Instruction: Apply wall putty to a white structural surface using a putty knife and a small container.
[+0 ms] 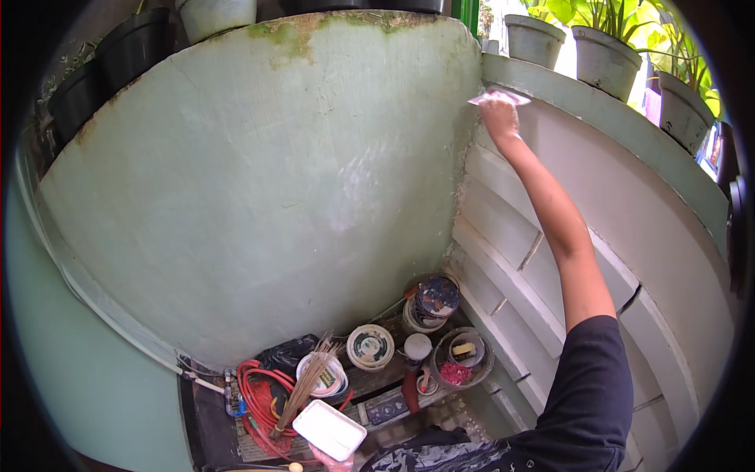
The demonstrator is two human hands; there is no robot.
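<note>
My right hand (499, 115) is stretched up to the inner corner where the pale green wall (259, 181) meets the white slatted wall (543, 259). It presses a small whitish piece of paper or cloth (499, 97) against the top of the white wall, just under the green ledge (598, 102). The arm in a dark short sleeve runs up from the lower right. My left hand is out of the picture.
Grey and black plant pots (604, 57) stand along the ledge tops. On the floor in the corner sit paint cans (431, 303), round lidded tubs (370, 347), a bowl of small items (462, 358), a coiled red hose (259, 393), a straw broom (303, 385) and a white tray (329, 429).
</note>
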